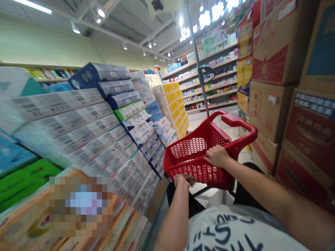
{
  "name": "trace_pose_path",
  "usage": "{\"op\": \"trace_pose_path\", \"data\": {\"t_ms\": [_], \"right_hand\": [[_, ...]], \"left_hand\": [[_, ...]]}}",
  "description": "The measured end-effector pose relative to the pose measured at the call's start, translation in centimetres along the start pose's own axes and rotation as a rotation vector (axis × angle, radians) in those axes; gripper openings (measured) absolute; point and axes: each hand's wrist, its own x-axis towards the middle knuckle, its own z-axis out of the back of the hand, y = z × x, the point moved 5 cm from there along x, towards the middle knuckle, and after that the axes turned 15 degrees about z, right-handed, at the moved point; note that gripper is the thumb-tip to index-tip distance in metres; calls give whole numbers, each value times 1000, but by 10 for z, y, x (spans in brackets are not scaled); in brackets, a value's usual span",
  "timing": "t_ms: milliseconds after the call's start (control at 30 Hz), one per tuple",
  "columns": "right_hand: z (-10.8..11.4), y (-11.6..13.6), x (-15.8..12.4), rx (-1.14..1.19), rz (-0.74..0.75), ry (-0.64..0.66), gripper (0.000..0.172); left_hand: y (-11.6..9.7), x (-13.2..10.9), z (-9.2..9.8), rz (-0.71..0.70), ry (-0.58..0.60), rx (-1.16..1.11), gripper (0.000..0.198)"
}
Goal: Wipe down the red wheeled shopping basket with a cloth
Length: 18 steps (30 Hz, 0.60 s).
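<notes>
A red plastic shopping cart (188, 146) with perforated sides stands right in front of my body, tilted in the view, and its basket looks bare inside. My right hand (217, 156) is closed over the near top rim of the basket, close to the handle (239, 122). Lower down, by the near left corner, my left hand (182, 181) is closed on a crumpled grey-brown cloth (190, 179). The cloth lies against the basket's outer side; the left fingertips are partly hidden.
Stacked packs of tissue paper (104, 132) line the left side. Yellow packs (174, 104) stand farther along. On the right, cardboard cartons (269, 108) are piled high beside the aisle. A metal pole (200, 69) rises behind the cart, before shelves (214, 76) of small goods.
</notes>
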Motion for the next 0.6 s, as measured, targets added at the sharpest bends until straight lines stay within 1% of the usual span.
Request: {"op": "trace_pose_path", "data": {"t_ms": [100,267,500,600], "right_hand": [[0,0,0,4,-1,0,38],[-1,0,0,-5,0,-10,38],[-3,-1,0,-11,7,-17,38],[-2,0,0,-13,9,-18,38]], "left_hand": [[-3,-6,3,0,-56,-16,21],[-2,-12,1,1,-102,-26,19],[6,-24,-9,11,-119,-22,18],[12,-28,-14,14,-102,-14,19]]}}
